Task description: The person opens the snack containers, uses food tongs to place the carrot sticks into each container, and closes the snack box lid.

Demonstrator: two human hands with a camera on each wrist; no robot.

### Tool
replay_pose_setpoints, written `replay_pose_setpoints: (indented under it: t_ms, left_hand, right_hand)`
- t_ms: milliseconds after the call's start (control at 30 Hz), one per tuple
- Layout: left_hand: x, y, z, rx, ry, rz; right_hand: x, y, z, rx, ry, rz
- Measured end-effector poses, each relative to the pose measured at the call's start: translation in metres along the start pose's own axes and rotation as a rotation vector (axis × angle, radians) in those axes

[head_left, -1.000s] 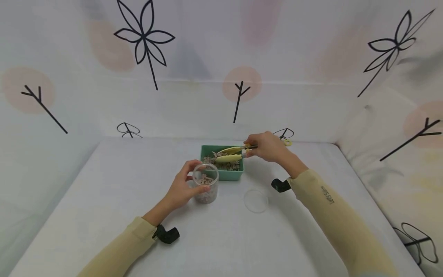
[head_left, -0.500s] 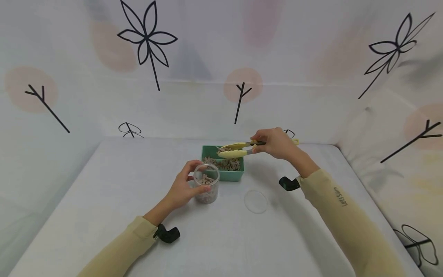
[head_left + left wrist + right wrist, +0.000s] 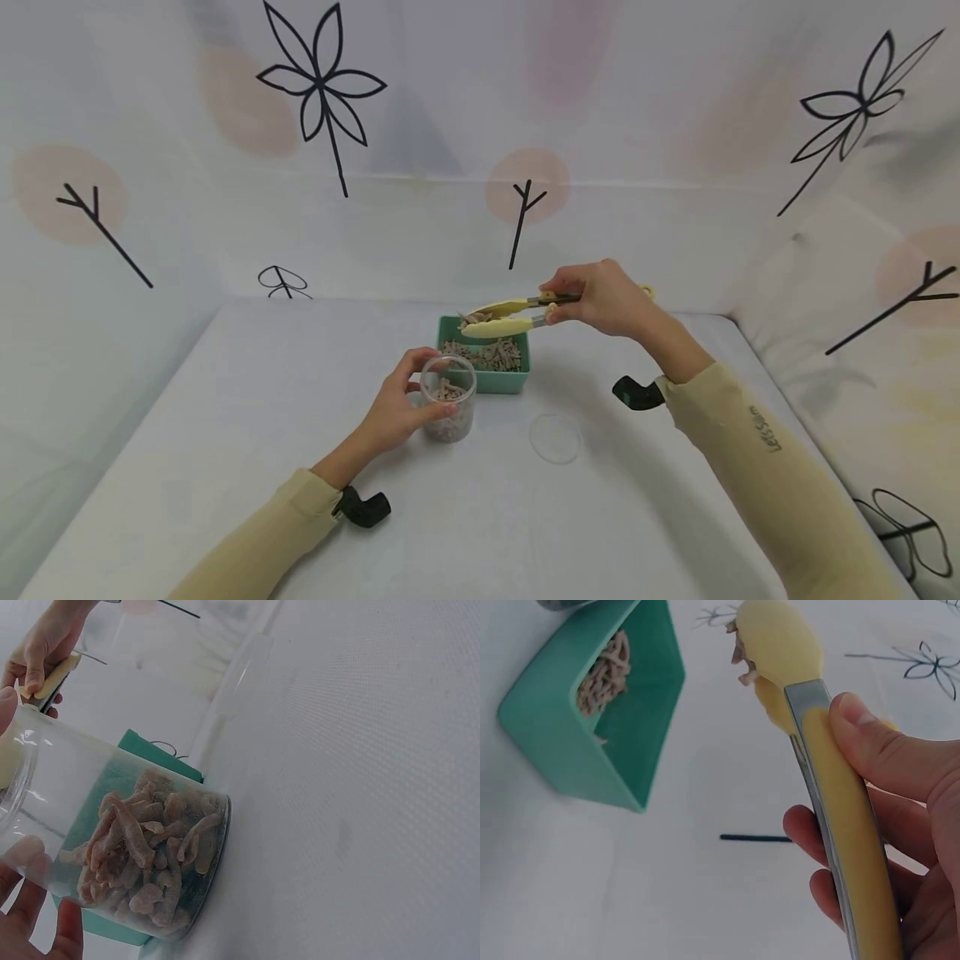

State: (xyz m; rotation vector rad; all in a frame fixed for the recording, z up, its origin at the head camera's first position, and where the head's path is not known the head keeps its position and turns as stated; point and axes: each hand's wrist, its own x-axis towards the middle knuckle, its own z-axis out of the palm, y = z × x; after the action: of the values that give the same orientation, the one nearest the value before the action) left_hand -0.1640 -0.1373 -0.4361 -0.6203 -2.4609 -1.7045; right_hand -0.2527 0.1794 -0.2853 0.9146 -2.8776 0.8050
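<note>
Right grip [image 3: 611, 300] holds yellow tongs [image 3: 495, 328] pinching brown strips [image 3: 474, 318], raised near the green box [image 3: 501, 383]; left grip [image 3: 401, 408] curls round the clear jar [image 3: 84, 766], I judge to steady it.

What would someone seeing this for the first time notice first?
Probably the yellow tongs in the right hand, pinching brown pieces near the green box. Next, the clear jar in front of that box, partly filled with similar pieces and held by the left hand. Behind the table, bold black flower drawings stand out on the pale backdrop.
</note>
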Motion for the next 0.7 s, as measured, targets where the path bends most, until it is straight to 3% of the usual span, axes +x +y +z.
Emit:
replay_pose_setpoints:
  t_ms: [233, 567, 700]
  left_hand:
    - [0.000, 0.000, 0.000, 0.001, -0.002, 0.005]
    - [-0.001, 0.000, -0.001, 0.000, -0.003, -0.003]
    - [0.000, 0.001, 0.000, -0.007, -0.008, -0.005]
  right_hand:
    - [-0.006, -0.020, -0.005, 0.028, -0.043, -0.003]
    - [-0.012, -0.040, 0.000, 0.009, -0.082, -0.147]
    - [-0.012, -0.044, 0.003, -0.019, -0.104, -0.163]
